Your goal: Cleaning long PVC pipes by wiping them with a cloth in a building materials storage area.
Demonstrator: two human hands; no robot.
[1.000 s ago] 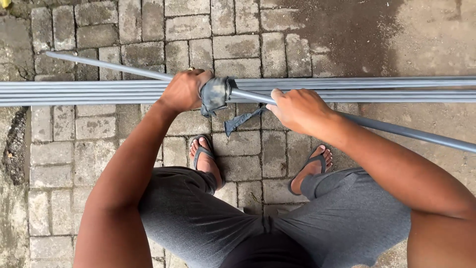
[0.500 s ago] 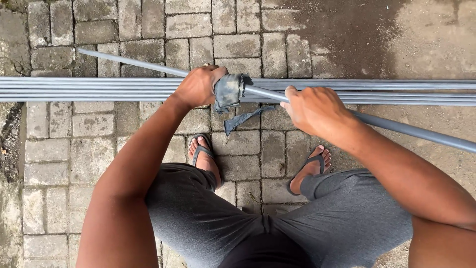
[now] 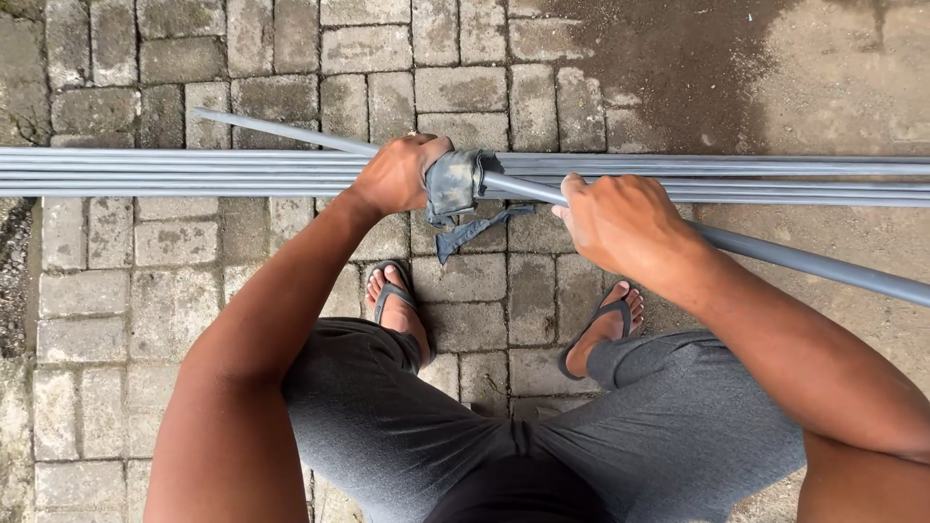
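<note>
Both hands have slid rightward along the loose grey pipe (image 3: 775, 254): right hand (image 3: 620, 223) fingers clamped round it, left hand (image 3: 397, 174) gripping the grey rag (image 3: 453, 184) wrapped on it, wiping onward; beyond lies the pipe bundle (image 3: 174, 172) on paving (image 3: 455, 87)

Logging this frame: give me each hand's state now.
Left hand: closed on the grey rag around the pipe.
Right hand: closed on the pipe.

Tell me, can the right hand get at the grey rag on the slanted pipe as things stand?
Probably yes. The right hand grips the slanted pipe just beside the rag, with bare pipe between them. The left hand already clutches the rag's far side.
</note>
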